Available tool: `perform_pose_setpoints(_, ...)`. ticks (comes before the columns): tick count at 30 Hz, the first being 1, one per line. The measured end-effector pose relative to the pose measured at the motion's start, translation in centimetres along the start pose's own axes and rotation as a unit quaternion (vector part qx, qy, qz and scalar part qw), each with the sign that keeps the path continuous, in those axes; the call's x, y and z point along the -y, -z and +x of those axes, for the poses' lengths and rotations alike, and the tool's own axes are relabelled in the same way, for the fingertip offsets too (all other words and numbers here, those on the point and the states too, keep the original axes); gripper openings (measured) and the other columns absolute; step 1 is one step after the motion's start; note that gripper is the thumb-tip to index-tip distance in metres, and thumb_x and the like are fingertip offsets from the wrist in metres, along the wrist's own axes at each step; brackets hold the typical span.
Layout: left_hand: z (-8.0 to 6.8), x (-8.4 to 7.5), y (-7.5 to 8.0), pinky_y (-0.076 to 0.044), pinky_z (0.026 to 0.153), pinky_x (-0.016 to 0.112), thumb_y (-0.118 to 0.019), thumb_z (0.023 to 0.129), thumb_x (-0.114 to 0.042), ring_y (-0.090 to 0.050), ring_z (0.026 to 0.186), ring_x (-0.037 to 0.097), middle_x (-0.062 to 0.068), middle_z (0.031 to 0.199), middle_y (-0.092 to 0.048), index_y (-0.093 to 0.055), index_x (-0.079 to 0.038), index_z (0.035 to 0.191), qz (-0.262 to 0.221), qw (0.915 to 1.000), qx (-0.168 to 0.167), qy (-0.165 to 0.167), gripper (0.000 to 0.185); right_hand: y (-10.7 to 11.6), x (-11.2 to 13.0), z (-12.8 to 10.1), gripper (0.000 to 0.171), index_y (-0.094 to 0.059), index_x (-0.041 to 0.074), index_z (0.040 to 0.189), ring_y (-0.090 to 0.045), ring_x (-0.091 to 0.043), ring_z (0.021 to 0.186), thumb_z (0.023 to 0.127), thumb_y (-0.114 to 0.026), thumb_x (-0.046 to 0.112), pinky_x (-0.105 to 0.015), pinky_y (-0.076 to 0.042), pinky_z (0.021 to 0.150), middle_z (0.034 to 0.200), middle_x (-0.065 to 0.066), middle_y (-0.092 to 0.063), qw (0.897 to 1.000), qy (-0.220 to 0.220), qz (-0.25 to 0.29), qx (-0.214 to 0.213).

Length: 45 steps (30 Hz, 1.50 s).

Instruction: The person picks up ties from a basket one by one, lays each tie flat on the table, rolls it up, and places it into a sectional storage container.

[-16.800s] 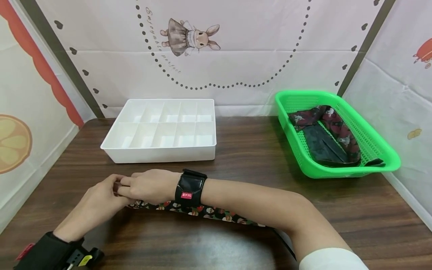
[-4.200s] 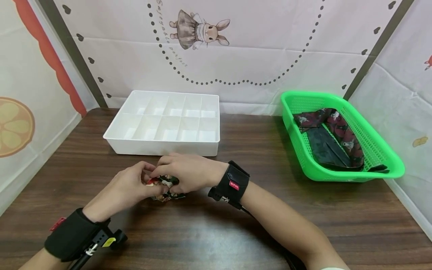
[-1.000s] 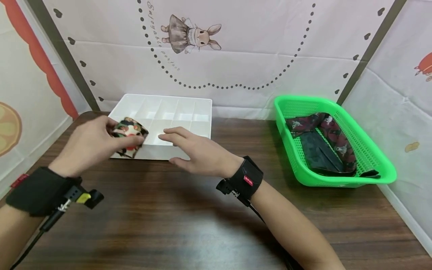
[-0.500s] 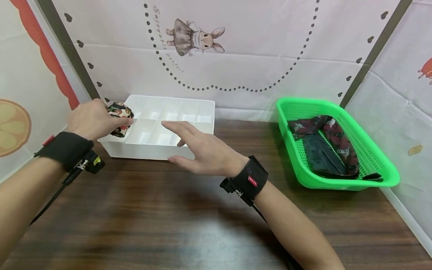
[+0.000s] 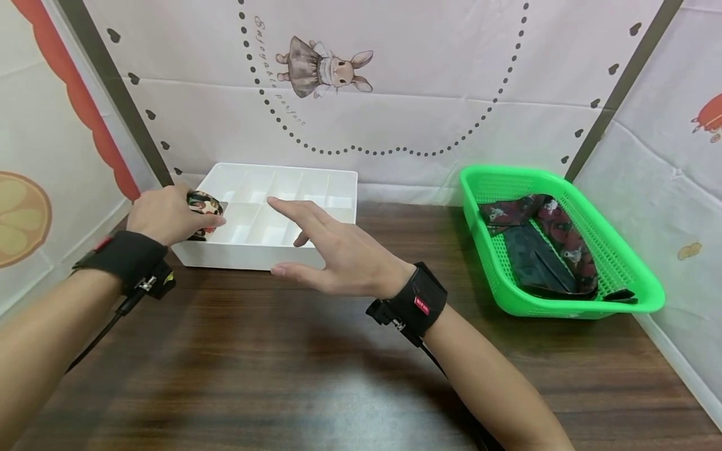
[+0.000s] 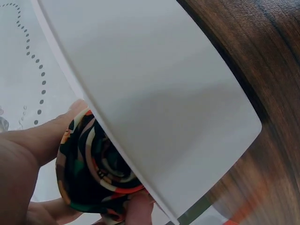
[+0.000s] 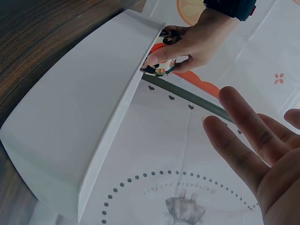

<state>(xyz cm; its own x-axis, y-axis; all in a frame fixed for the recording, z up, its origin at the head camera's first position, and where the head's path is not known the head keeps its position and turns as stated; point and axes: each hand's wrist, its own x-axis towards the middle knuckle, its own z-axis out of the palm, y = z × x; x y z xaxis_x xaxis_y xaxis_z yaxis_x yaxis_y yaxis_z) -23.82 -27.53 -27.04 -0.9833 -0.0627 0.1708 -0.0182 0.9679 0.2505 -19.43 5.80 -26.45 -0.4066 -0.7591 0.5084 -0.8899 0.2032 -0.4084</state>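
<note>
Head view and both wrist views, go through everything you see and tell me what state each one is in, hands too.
Patterned cloth roll: coiled in a spiral, gripped, partly above the rim; its underside is hidden.
Left hand: curled round the roll.
Right hand: fingers extended, holding nothing.
White divided box: upright, open-topped.
Green basket: upright, open-topped.
Dark fabric: unrolled, in the basket.

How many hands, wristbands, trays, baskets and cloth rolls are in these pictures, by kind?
Hands: 2 (left hand, right hand)
Wristbands: 2 (left wristband, right wristband)
Tray: 1
Basket: 1
Cloth roll: 1
Total: 7

Left out: the folded cloth in the basket; its pieces overlap too much to count.
</note>
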Motion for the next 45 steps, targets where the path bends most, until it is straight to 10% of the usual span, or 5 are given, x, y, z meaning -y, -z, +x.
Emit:
perform_pose_setpoints(15,0.0,-0.5,0.6,-0.03,0.052,0.037,-0.077,0.086,-0.039,-0.041,0.056,0.026,0.0,0.056,-0.032,-0.044,-0.009,0.053,-0.025,0.9994,-0.004,0.023,0.056,-0.1,-0.2,-0.1,0.075,-0.034,0.011,0.164,-0.063,-0.011,0.104,0.103,-0.071,0.035,-0.022,-0.05,0.08,0.158,-0.005,-0.044,1.0,0.008,-0.008,-0.001)
perform_pose_setpoints(34,0.2,-0.5,-1.0,-0.036,0.051,0.042,-0.076,0.084,-0.022,-0.049,0.057,0.032,0.006,0.053,-0.045,-0.05,-0.008,0.053,0.019,0.9996,-0.02,-0.01,0.043,-0.2,-0.3,0.0,0.07,-0.038,0.009,0.162,-0.065,-0.013,0.103,0.104,-0.069,0.033,-0.021,-0.049,0.081,0.159,-0.006,-0.044,1.0,0.007,-0.027,0.001)
perform_pose_setpoints(45,0.8,-0.6,0.0,-0.035,0.054,0.04,-0.07,0.088,-0.02,-0.048,0.057,0.03,0.006,0.054,-0.046,-0.051,-0.007,0.055,0.008,0.999,0.035,-0.025,0.04,-0.4,-0.3,0.1,0.068,-0.04,0.008,0.161,-0.065,-0.011,0.102,0.104,-0.07,0.032,-0.021,-0.049,0.083,0.157,-0.007,-0.046,0.999,0.014,-0.033,-0.002)
